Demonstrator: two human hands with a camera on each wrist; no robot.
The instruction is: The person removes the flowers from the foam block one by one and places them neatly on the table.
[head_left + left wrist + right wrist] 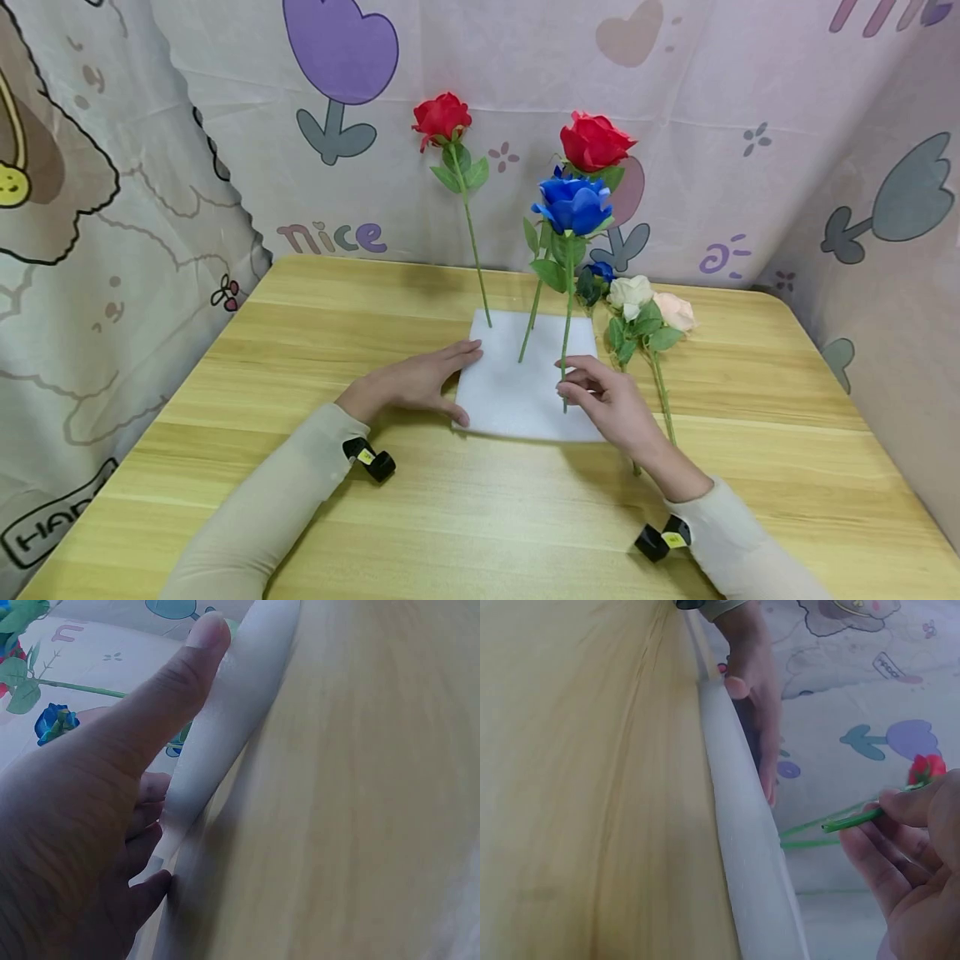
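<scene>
My right hand pinches the green stem of a blue artificial rose between thumb and fingers. In the right wrist view the cut end of that stem pokes out past the fingertips, apart from the white foam board. With fingers and thumb spread, my left hand touches the left side of the foam board. One red rose stands in the board's far left corner, leaning left. A second red rose stands nearer the middle, partly hidden by the blue bloom.
Right of the board, a white rose and a pale pink rose lie on the wooden table. Behind them is another blue rose, mostly hidden. A printed cloth hangs past the table's far edge.
</scene>
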